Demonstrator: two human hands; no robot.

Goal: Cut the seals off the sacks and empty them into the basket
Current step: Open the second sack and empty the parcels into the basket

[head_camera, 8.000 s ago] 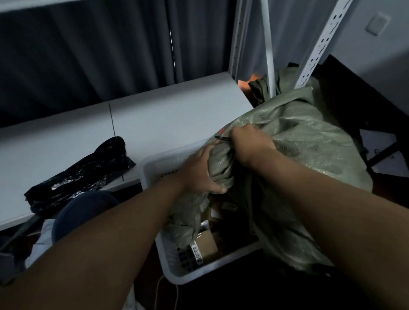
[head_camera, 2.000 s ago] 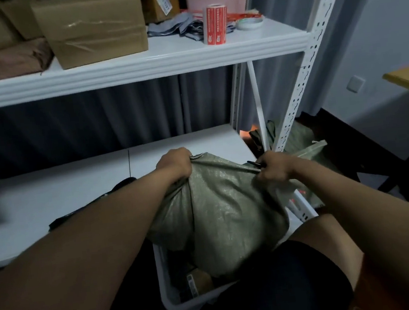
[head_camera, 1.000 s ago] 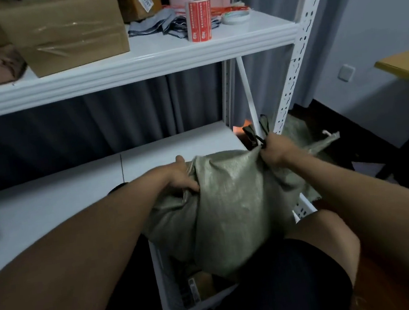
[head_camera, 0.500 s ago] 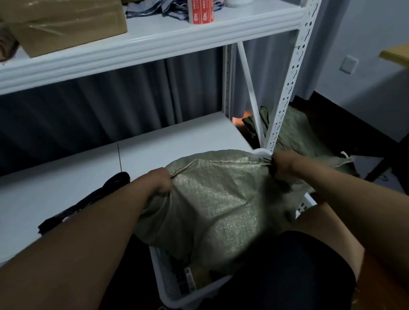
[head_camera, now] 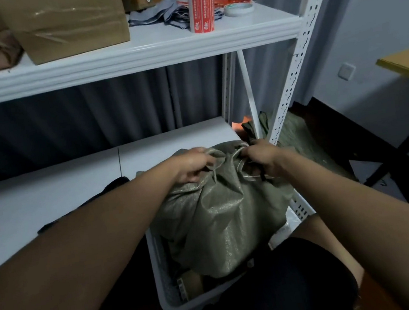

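A grey-green woven sack hangs upside down over the white plastic basket, its lower end inside the basket. My left hand and my right hand both clutch bunched fabric at the sack's top edge, close together. A dark thin object pokes out under my right hand; I cannot tell what it is. Cardboard parcels show in the basket under the sack. A second green sack lies behind the shelf post on the right.
A white metal shelf unit stands ahead, with its slotted post right beside my right hand. The upper shelf holds a cardboard box, a red label roll and a tape roll. A black bag lies on the lower shelf. My knee is at bottom centre.
My hands have drawn together, bunching the sack's top edge that was stretched wide half a second ago. Over the last seconds the sack was lifted and shaken above the basket.
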